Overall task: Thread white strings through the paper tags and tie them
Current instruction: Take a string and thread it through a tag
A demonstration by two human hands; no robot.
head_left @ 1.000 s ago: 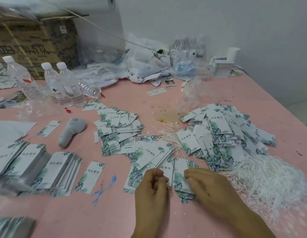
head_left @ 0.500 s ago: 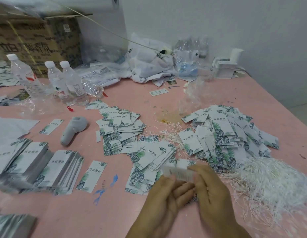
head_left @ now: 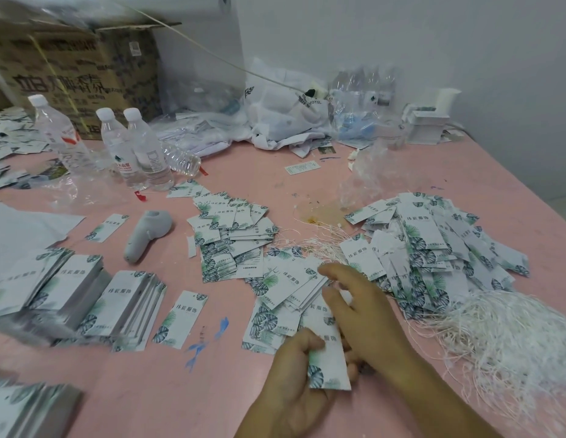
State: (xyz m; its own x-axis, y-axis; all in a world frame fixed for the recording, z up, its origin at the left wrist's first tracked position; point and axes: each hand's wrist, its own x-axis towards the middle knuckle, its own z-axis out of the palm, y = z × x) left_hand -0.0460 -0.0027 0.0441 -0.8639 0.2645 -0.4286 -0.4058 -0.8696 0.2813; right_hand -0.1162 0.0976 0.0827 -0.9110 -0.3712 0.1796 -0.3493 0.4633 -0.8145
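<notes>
Tag (head_left: 327,358): white, leaf print, 伟宸服饰; gripped by left hand (head_left: 294,387) over pink table (head_left: 259,181)
Right hand (head_left: 364,311): fingers loosely spread, touching tag
Strings (head_left: 509,336): loose heap, right
Bottles (head_left: 134,150): clear, capped

A single head-worn camera looks forward and down across the pink bench (head_left: 243,403) from the person's own seat, wide-angled enough that straight edges bow. Both hands sit close under the lens at the lower middle, the left hand (head_left: 294,387) nearest, the right hand (head_left: 367,314) just beyond it. The view runs on to the white wall (head_left: 402,36) at the far edge (no second view shares the scene), with the cardboard box (head_left: 76,74) at far left.
</notes>
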